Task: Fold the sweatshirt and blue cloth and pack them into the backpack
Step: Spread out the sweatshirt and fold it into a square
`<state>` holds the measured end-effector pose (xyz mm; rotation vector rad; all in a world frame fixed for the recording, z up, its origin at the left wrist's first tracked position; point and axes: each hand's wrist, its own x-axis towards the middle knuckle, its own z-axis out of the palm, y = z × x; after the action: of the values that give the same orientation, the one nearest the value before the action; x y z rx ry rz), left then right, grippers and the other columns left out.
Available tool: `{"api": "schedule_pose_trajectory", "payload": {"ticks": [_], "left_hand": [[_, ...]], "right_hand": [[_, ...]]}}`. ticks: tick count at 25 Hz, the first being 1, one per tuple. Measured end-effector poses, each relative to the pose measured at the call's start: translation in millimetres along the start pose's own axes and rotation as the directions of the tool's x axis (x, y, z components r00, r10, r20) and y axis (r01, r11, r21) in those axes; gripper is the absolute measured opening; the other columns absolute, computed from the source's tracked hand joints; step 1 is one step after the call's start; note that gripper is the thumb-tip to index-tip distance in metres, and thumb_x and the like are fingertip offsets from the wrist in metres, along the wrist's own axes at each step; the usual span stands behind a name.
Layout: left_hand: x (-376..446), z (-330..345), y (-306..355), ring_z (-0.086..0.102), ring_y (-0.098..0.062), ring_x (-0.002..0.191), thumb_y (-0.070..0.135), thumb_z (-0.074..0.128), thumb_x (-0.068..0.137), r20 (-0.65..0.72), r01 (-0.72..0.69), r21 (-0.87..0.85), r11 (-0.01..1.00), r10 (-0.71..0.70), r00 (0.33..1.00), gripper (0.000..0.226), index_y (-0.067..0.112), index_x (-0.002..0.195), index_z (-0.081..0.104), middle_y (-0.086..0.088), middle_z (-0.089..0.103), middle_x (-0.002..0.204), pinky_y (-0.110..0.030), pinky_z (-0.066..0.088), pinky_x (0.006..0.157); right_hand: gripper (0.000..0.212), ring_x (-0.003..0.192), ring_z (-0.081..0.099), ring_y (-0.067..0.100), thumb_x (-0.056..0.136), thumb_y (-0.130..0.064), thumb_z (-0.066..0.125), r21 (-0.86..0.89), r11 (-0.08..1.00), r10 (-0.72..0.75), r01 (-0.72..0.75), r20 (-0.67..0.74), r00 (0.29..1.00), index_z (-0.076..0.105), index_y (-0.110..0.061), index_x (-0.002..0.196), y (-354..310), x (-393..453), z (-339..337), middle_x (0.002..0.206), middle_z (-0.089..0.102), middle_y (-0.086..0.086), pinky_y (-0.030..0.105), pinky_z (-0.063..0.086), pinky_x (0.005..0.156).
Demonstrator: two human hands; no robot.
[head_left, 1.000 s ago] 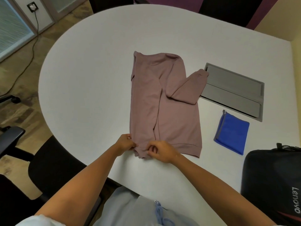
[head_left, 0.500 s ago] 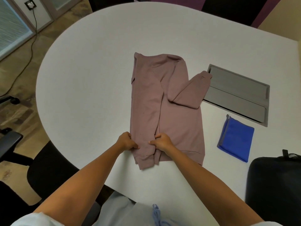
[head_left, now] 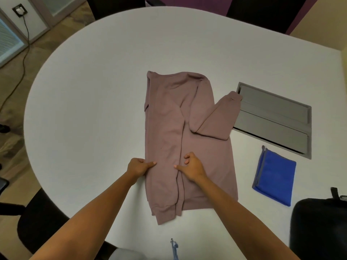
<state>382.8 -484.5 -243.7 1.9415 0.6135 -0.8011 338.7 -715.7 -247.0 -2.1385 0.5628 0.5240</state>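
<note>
Hands on sweatshirt — sleeve folded.

Bare forearms, grey garment with blue drawstring.

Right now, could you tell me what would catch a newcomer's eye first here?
A dusty pink sweatshirt lies half folded mid-table, with the left hand at its edge and the right hand on it. To its right lies a folded blue cloth, with a black backpack at the near right corner.
</note>
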Motion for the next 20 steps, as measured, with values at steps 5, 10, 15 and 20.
{"api": "schedule_pose_trajectory", "payload": {"ticks": [5, 10, 15, 20], "left_hand": [[15, -13, -1, 0.057, -0.024, 0.062, 0.034, 0.087, 0.073, -0.108, -0.039, 0.140, 0.989, 0.055, 0.993, 0.039, 0.006, 0.065, 0.061, -0.010, 0.062, 0.067, -0.033, 0.052, 0.063], [14, -23, 4, 0.061, -0.025, 0.075, 0.038, 0.074, 0.085, -0.178, -0.070, 0.424, 0.903, 0.159, 0.971, 0.032, 0.010, 0.080, 0.059, -0.010, 0.066, 0.086, -0.039, 0.053, 0.074], [-8, 0, 1, 0.056, -0.038, 0.108, 0.027, 0.075, 0.082, -0.270, -0.331, 0.657, 0.678, 0.620, 0.736, 0.050, 0.005, 0.120, 0.049, -0.019, 0.052, 0.125, -0.049, 0.048, 0.096], [-12, 29, 0, -0.003, -0.030, 0.153, 0.082, 0.054, 0.075, 0.286, -0.560, 0.716, 0.417, 0.557, 0.780, 0.114, 0.022, 0.159, 0.006, -0.008, -0.003, 0.167, -0.052, 0.002, 0.122]], "right_hand": [[0.043, 0.117, 0.051, 0.022, 0.087, -0.041, 0.069, -0.285, 0.945, -0.217, 0.159, -0.185, 0.958, 0.054, -0.019, 0.121, 21, 0, -11, 0.121, 0.055, 0.002, 0.039, 0.040, 0.104], [0.089, 0.150, 0.014, 0.031, 0.085, -0.062, 0.061, -0.335, 0.942, -0.123, 0.021, -0.284, 0.951, 0.025, -0.020, 0.154, 58, -13, -14, 0.163, 0.014, 0.012, 0.045, 0.015, 0.123], [0.096, 0.152, -0.008, 0.032, 0.085, -0.075, 0.045, -0.454, 0.887, -0.177, 0.088, -0.158, 0.972, 0.007, -0.028, 0.158, 76, -9, -22, 0.166, -0.006, 0.005, 0.050, -0.008, 0.122], [0.103, 0.152, -0.012, 0.029, 0.076, -0.085, 0.042, -0.455, 0.878, -0.225, 0.149, -0.118, 0.967, 0.001, -0.036, 0.157, 94, -17, -21, 0.166, -0.011, 0.000, 0.056, -0.006, 0.121]]}}
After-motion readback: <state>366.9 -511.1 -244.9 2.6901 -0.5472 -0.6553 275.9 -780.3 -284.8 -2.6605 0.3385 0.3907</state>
